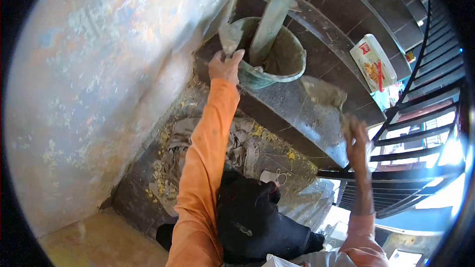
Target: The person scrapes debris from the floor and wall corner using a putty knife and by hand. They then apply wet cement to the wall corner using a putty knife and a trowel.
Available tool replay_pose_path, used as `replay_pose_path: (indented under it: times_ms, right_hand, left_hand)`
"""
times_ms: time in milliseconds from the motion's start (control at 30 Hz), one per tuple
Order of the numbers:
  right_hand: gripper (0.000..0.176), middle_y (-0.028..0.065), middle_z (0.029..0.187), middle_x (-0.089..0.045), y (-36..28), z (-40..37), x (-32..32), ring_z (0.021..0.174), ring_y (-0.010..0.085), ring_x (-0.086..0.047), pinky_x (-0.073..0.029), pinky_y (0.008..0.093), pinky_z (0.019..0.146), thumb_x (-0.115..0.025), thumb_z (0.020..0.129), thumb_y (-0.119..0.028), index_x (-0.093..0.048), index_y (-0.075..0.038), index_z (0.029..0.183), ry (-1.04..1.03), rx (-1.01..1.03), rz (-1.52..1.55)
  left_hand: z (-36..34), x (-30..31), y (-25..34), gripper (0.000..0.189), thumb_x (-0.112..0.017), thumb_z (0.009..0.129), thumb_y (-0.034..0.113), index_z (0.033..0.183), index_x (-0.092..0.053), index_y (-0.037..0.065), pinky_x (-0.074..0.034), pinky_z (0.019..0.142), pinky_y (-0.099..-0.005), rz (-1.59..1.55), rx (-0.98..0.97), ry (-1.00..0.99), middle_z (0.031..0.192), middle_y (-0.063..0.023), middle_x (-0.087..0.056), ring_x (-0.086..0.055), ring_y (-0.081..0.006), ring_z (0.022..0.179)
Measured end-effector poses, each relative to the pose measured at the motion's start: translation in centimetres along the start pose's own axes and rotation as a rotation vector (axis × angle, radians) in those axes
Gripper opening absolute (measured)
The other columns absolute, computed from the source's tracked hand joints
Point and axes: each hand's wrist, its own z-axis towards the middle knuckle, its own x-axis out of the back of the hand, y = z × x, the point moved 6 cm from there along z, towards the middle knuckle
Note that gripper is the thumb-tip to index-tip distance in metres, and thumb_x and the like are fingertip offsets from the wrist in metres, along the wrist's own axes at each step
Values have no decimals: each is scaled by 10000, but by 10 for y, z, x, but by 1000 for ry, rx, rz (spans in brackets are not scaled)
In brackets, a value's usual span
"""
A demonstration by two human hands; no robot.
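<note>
An orange sleeve leads to my left hand (226,67), its fingers closed on a thin, pale grey scraper-like piece (229,38) at the left rim of a bucket. The greenish, mortar-stained bucket (269,79) stands on a dark tiled step, and a grey board (273,20) leans up out of it. At the right, my right hand (355,136) is raised near the step's edge beside the railing. Motion smears its fingers, and whether it holds anything is unclear. A flat grey-brown piece (324,92) lies on the step between the bucket and that hand.
Left of me rises a patchy, peeling wall (99,94). Dark steps (341,5) curve up at the top. A white-rimmed tray (373,63) with a red item sits near the black metal railing (420,155). Crumpled cloth (242,143) and yellow debris lie on the floor.
</note>
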Motion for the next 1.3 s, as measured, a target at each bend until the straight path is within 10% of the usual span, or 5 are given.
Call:
replay_pose_path:
  times_ms: [467,1300]
  right_hand:
    - [191,43,809,-606,-123,205,-97,803,192,-608,-464,345,696,-662,811,-201,-691,-43,914,-196,858,-1017]
    - [160,44,803,-662,-137,214,-45,846,252,-680,-535,413,771,-683,835,-287,-678,-127,825,-354,1009,-385]
  left_hand:
    - [-107,11,2,358,-759,920,215,1140,-592,-12,-493,744,-285,-161,-184,94,991,-61,-612,-556,-130,846]
    - [-101,18,10,397,-746,929,268,1151,-596,-25,-499,797,-327,-73,-269,91,988,-100,-659,-596,-173,871]
